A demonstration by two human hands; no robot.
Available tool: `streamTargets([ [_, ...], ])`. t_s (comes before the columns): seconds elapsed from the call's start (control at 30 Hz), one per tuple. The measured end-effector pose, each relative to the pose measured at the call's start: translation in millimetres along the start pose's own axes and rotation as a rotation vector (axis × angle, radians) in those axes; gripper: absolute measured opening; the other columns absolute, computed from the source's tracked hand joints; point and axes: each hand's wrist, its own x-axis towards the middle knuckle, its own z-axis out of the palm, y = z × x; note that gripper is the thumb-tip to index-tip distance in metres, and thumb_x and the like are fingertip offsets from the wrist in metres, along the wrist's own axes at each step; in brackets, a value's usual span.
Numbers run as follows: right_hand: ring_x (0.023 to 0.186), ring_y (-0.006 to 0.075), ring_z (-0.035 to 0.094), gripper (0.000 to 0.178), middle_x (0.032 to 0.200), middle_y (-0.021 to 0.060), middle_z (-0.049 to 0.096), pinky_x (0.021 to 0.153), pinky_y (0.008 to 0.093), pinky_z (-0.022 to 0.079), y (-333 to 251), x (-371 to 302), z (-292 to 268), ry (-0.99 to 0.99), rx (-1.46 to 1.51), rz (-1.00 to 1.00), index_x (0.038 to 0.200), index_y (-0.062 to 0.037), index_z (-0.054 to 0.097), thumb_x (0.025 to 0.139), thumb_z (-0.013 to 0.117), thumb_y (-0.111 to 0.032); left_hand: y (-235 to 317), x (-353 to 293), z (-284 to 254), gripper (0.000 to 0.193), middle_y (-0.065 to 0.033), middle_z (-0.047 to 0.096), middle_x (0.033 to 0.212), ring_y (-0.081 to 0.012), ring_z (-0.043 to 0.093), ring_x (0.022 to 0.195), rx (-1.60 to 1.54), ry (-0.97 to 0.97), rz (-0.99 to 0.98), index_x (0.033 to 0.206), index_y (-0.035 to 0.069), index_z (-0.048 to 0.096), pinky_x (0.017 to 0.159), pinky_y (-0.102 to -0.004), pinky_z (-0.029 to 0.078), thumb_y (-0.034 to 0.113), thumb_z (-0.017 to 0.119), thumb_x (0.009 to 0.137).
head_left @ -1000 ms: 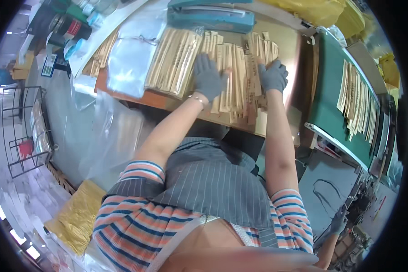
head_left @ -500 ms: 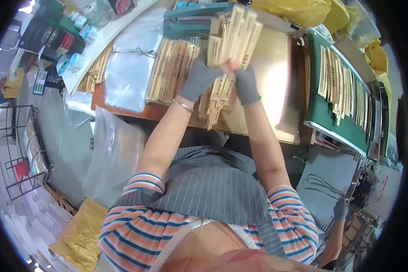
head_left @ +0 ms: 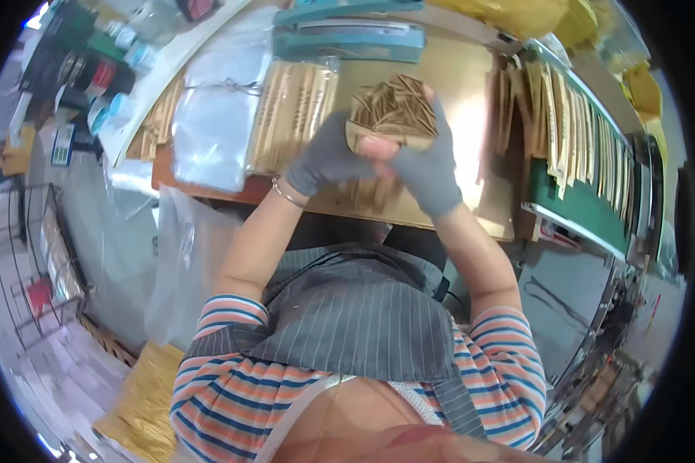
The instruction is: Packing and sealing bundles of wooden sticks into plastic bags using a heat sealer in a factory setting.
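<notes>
Both gloved hands are closed around a thick bundle of narrow kraft-paper packets (head_left: pixel 394 108), held over the table with its ends turned up toward me. My left hand (head_left: pixel 330 158) grips the bundle's left side, and my right hand (head_left: pixel 428 174) wraps its right and near side. Bare fingertips show past the grey gloves. Part of the bundle below the hands is blurred. Left of my left hand lies a clear bag of similar packets (head_left: pixel 295 116). Behind the bundle sits a teal box-like holder (head_left: pixel 355 40).
A stack of clear plastic bags (head_left: pixel 216 131) lies at the table's left. On the right, a green conveyor belt (head_left: pixel 547 185) carries a row of packets (head_left: pixel 567 123), some reaching its left edge. A dark bottle (head_left: pixel 93 73) stands far left, above a wire rack (head_left: pixel 27 262).
The bundle has turned from lengthwise to end-up, and my hands have shifted around it. More packets appear at the belt's left edge. Another person's gloved hand at lower right has left view.
</notes>
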Motion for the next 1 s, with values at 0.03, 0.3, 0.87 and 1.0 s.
streamTargets([
  [0.03, 0.107, 0.0169, 0.051, 0.079, 0.113, 0.0102, 0.052, 0.088, 0.0309, 0.045, 2.0, -2.3, -0.8, -0.025, -0.146, -0.188, 0.130, -0.0008, 0.037, 0.065, 0.080, -0.014, 1.7, -12.5, 1.4, 0.058, -0.0037, 0.060, 0.110, -0.0124, 0.055, 0.102, -0.117, -0.057, -0.093, 0.115, 0.002, 0.055, 0.090, -0.0289, 0.045, 0.009, 0.079, 0.063],
  [0.3, 0.083, 0.0223, 0.061, 0.024, 0.087, 0.0151, 0.065, 0.080, 0.0319, 0.048, 73.3, 15.4, -32.4, -0.573, 0.260, 0.381, 0.087, 0.0017, 0.062, 0.072, 0.058, -0.017, -24.9, -79.4, 17.7, 0.045, -0.0081, 0.055, 0.108, -0.0153, 0.053, 0.100, -0.029, -0.052, -0.328, 0.114, 0.000, 0.051, 0.088, -0.0286, 0.043, 0.026, 0.065, 0.080],
  [0.87, 0.077, 0.0253, 0.052, 0.018, 0.074, 0.0107, 0.054, 0.072, 0.0336, 0.044, 72.4, 13.9, -7.3, -0.304, 0.383, 0.345, 0.076, -0.0030, 0.051, 0.076, 0.055, -0.020, -8.2, -77.6, -306.9, 0.052, -0.0233, 0.062, 0.103, -0.0354, 0.060, 0.099, 1.594, 0.675, -0.741, 0.104, 0.000, 0.063, 0.087, -0.0411, 0.046, 0.045, 0.054, 0.081],
  [1.0, 0.079, 0.0262, 0.058, 0.017, 0.076, 0.0135, 0.060, 0.077, 0.0358, 0.047, 70.3, 12.8, -9.2, -0.324, 0.397, 0.365, 0.077, -0.0013, 0.056, 0.073, 0.056, -0.018, -5.9, -84.0, -311.5, 0.050, -0.0246, 0.060, 0.107, -0.0366, 0.058, 0.101, 1.486, 0.688, -0.726, 0.106, -0.002, 0.061, 0.090, -0.0410, 0.044, 0.040, 0.053, 0.080],
])
